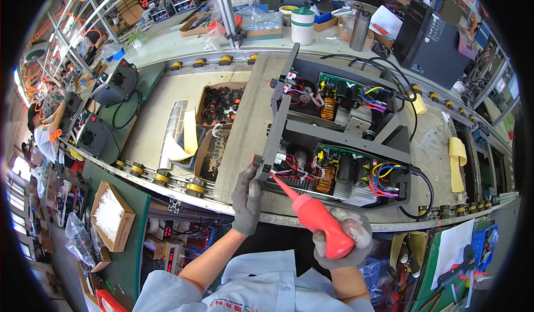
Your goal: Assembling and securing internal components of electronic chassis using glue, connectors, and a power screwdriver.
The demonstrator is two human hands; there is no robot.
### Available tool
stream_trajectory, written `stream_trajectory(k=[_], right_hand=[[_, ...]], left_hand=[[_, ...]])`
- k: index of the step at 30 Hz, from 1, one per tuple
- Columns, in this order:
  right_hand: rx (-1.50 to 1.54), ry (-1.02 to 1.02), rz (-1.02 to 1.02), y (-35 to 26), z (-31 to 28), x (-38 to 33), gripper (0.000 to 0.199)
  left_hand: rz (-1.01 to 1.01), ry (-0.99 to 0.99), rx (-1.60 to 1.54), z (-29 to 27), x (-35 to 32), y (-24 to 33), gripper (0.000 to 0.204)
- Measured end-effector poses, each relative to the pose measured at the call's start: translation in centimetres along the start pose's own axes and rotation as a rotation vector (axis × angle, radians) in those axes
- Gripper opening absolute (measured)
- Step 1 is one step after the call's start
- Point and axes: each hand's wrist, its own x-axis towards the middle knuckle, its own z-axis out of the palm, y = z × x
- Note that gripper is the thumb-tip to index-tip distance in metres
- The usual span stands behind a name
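Note:
My right hand (356, 235), in a grey glove, is wrapped round a red squeeze bottle (318, 216). The bottle's long tapered nozzle points up and left, its tip against the near corner of an open electronic unit (339, 173). At that same corner my left hand (246, 200), also gloved, grips the end of the dark front panel (268, 155), close to an orange-red switch. Inside the unit's case show a green circuit board, a copper coil, metal heat sinks and coloured wires. A second open unit (345, 97) of the same kind lies just beyond it.
Both units rest on a grey board (245, 123) over a roller conveyor. To its left are boxes of small black parts (222, 105) and a yellow-backed roll (183, 134). Closed units (114, 84) stand farther left. A white tub (302, 27) and steel flask (360, 31) stand behind; co-workers work beyond.

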Motion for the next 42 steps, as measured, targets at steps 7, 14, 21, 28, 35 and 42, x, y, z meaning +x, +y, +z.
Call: stream_trajectory(k=[7, 14, 21, 28, 35, 42], right_hand=[[-0.034, -0.013, -0.031, -0.8, -1.0, -0.5, 0.053], [-0.051, 0.001, -0.074, 0.1, 1.6, -0.6, 0.058], [-0.086, -0.011, -0.115, 0.4, 1.7, -0.8, 0.062], [-0.079, 0.003, -0.091, 0.5, 1.2, -0.8, 0.063], [-0.067, 0.067, -0.02, 0.4, -0.7, 1.2, 0.054], [0.01, -0.056, -0.033, 0.0, -1.2, 1.7, 0.059]], left_hand=[[-0.027, -0.011, -0.038, 0.0, 0.3, 1.4, 0.047], [-0.001, 0.003, -0.06, 0.1, 0.0, -0.1, 0.05], [-0.013, -0.005, -0.077, 0.1, 0.1, -0.2, 0.049], [-0.002, 0.019, -0.023, 0.1, 0.2, 0.1, 0.046], [-0.039, -0.026, 0.01, 0.3, 0.1, 0.9, 0.049], [-0.073, -0.013, -0.102, 0.1, 0.0, 0.3, 0.051]])
